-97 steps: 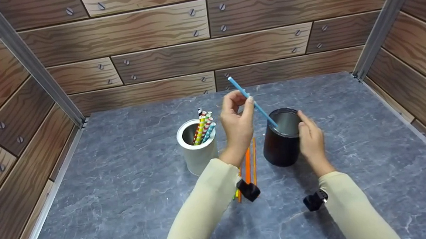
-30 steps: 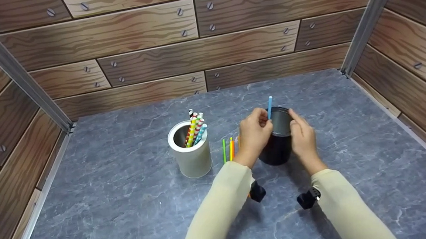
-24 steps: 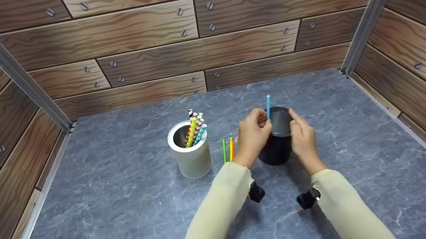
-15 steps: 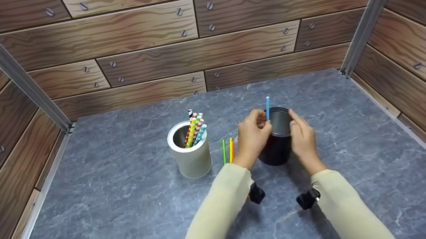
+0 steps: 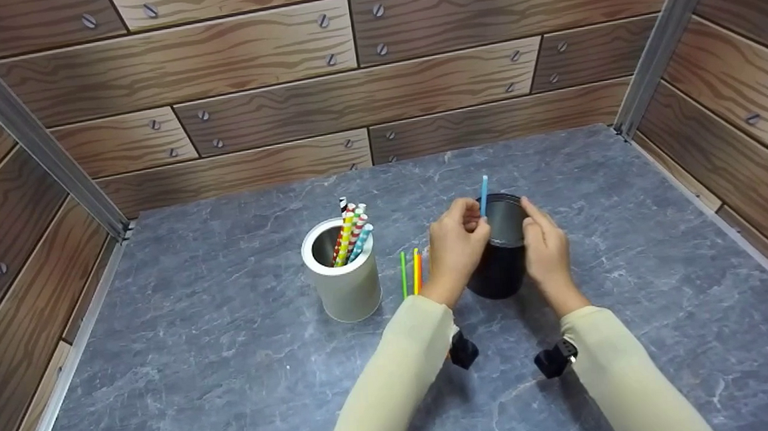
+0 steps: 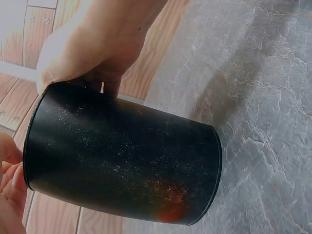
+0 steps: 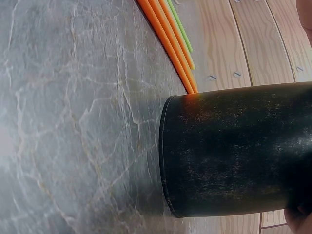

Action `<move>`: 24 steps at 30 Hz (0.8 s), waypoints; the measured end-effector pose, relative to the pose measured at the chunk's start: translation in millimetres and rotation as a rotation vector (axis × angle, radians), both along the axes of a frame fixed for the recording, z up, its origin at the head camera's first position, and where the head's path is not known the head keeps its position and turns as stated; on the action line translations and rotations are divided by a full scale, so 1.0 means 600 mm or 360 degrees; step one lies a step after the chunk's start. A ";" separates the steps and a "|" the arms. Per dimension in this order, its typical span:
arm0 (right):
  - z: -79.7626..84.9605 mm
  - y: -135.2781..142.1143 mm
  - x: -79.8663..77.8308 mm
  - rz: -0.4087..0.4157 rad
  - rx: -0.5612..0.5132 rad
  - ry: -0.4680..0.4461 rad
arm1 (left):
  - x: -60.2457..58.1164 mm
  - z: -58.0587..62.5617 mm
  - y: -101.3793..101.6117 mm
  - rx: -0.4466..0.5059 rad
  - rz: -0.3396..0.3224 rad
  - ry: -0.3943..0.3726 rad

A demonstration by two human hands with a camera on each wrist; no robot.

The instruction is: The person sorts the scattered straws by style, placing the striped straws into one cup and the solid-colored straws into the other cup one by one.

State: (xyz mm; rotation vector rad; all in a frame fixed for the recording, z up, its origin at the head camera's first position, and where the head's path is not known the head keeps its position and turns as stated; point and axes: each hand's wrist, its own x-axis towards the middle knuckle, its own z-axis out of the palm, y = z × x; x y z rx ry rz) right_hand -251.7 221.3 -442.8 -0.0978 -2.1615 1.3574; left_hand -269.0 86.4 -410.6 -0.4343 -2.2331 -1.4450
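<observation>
Pinching the blue straw (image 5: 485, 196) is done by the thumb and fingers of the left hand (image 5: 457, 241), at the left part of the rim of the black can (image 5: 497, 272). The can is set upright on the grey marbled surface (image 5: 198, 333), right of its middle and nearer the back edge than the right edge. Its side is gripped by the right hand (image 5: 547, 249), index finger laid against the rim. Just left of the loose straws (image 5: 417, 270), orange, yellow and green, the white can (image 5: 351, 294) is seen, with patterned straws (image 5: 352, 237) leaned on its right side. The loose ones are laid between the cans, pointed roughly at the back edge, and are partly covered by the left sleeve (image 5: 394, 375). By plank-patterned walls (image 5: 267, 43) the surface is bounded. The blue straw's long axis is held nearly upright, top end up; its lower end is hidden.
</observation>
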 end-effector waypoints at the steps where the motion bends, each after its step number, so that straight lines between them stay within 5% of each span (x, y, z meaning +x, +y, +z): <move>1: -0.001 0.000 0.000 -0.0002 0.0001 0.0006 | 0.000 -0.001 0.000 0.0012 -0.0004 -0.0001; 10: -0.005 0.001 0.000 -0.0031 0.0017 0.0005 | -0.005 -0.011 -0.015 0.0373 -0.0161 -0.0058; 17: -0.002 0.002 0.003 -0.0058 0.0022 0.0043 | -0.005 -0.010 -0.040 0.0479 -0.0097 0.0006; 24: -0.003 0.002 0.000 -0.0041 0.0012 0.0041 | 0.002 0.003 -0.059 0.0625 -0.0062 -0.0067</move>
